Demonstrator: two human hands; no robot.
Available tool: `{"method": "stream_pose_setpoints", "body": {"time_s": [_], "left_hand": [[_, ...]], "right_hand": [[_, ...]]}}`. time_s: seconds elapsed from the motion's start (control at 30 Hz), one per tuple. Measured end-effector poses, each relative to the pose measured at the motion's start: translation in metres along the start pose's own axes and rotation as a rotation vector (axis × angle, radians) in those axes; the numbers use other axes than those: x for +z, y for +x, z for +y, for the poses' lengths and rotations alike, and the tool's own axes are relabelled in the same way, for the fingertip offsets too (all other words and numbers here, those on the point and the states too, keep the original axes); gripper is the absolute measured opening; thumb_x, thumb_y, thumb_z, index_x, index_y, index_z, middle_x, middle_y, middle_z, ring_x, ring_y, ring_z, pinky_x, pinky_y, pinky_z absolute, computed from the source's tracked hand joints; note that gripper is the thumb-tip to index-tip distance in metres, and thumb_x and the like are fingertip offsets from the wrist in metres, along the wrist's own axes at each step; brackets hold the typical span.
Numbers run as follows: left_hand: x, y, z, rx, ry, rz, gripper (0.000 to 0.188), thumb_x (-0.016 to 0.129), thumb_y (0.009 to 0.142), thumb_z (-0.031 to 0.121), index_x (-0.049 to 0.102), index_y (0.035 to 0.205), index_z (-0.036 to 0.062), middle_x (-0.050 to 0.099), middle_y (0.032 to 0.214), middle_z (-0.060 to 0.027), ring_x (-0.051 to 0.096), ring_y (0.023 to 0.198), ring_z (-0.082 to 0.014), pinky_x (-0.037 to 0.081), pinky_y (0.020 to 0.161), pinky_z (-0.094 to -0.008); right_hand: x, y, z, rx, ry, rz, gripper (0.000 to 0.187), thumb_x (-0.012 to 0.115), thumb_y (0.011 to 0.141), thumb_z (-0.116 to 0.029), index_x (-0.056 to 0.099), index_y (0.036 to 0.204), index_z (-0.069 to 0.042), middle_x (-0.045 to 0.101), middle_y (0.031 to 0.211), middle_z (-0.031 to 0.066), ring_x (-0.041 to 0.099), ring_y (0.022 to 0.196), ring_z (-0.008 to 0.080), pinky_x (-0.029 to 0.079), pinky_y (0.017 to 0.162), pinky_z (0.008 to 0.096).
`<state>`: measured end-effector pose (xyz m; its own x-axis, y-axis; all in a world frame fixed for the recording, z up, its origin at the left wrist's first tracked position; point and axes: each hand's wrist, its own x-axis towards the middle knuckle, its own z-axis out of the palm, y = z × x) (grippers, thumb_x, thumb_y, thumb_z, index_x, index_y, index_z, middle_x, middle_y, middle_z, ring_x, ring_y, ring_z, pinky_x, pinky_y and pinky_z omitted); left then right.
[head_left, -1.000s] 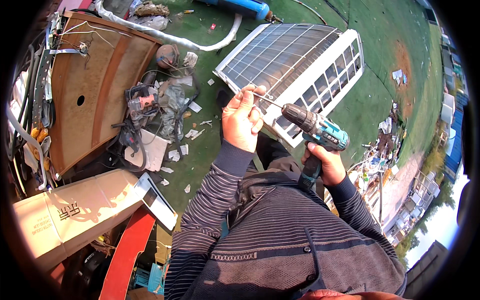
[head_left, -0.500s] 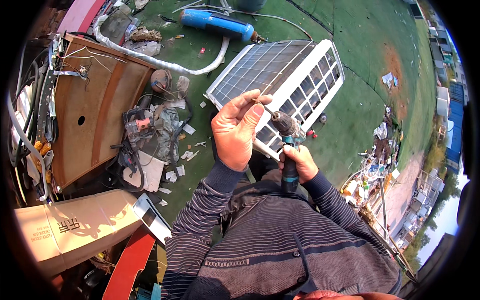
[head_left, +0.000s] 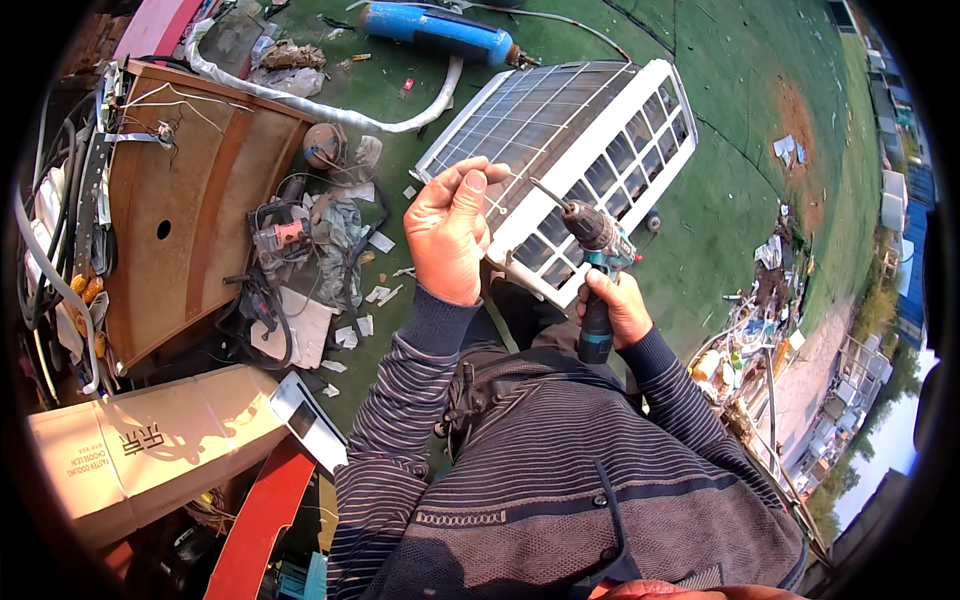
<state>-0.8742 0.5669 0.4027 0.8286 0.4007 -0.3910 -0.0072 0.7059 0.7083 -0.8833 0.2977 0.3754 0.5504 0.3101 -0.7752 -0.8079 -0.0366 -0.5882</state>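
My right hand [head_left: 619,305] is wrapped around the grip of a teal and black cordless drill [head_left: 598,238]. A thin bit [head_left: 549,194] in its chuck points up and to the left. Left of the bit's tip, and apart from it, my left hand [head_left: 448,235] is closed in a pinch. Whatever its fingertips hold, if anything, is too small to make out. Beyond both hands, a white air conditioner outdoor unit [head_left: 560,150] lies on the green ground, with a square-barred grille and a wire guard over its fins.
A blue gas cylinder [head_left: 435,32] and a white wrapped hose [head_left: 330,128] lie beyond the unit. To the left are a brown wooden panel [head_left: 190,220], a tangled power tool [head_left: 285,235], and a cardboard box [head_left: 165,445]. Scraps [head_left: 735,355] are heaped at the right.
My left hand has drawn back left from the bit's tip, leaving a gap. The drill has shifted slightly right, still in my right hand. The view has shifted a little.
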Motion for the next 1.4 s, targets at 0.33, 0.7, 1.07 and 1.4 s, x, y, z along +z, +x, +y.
{"method": "stream_pose_setpoints", "body": {"time_s": [0.33,0.7,1.07,1.4], "left_hand": [[-0.067,0.007,-0.079,0.053,1.059,0.038,0.018,0.076,0.09,0.011,0.077,0.104,-0.0001,0.075,0.085,-0.0099,0.068,0.077,-0.0152,0.054,0.074,-0.0317],[-0.084,0.104,-0.117,-0.347,1.122,-0.328,0.021,0.061,0.101,0.022,0.069,0.108,0.0041,0.074,0.097,-0.0096,0.069,0.09,-0.0219,0.052,0.084,-0.0348],[-0.106,0.102,-0.146,-0.352,0.58,-0.215,0.015,0.061,0.102,0.013,0.071,0.107,0.002,0.076,0.099,-0.0062,0.068,0.087,-0.0132,0.054,0.082,-0.0313],[-0.067,0.06,-0.142,-0.214,1.241,0.09,0.018,0.063,0.101,0.024,0.07,0.11,0.0099,0.072,0.1,-0.0156,0.067,0.099,-0.0313,0.052,0.089,-0.0415]], "right_hand": [[0.039,0.11,-0.037,-0.364,-0.32,0.14,0.022,0.083,0.081,-0.011,0.066,0.092,-0.003,0.068,0.073,0.0059,0.063,0.058,0.015,0.051,0.056,0.0296],[0.058,0.125,-0.024,-0.371,-0.471,0.347,0.029,0.083,0.076,-0.008,0.069,0.098,0.005,0.073,0.087,0.0074,0.067,0.072,0.0131,0.055,0.066,0.0291],[0.072,0.134,-0.011,-0.444,-0.615,0.515,0.032,0.082,0.078,-0.012,0.071,0.103,0.004,0.076,0.094,0.0106,0.07,0.083,0.0156,0.055,0.076,0.031],[0.07,0.13,-0.009,-0.431,-0.619,0.444,0.031,0.083,0.077,-0.01,0.071,0.103,0.002,0.075,0.095,0.0093,0.071,0.084,0.0174,0.056,0.077,0.0323]]}}
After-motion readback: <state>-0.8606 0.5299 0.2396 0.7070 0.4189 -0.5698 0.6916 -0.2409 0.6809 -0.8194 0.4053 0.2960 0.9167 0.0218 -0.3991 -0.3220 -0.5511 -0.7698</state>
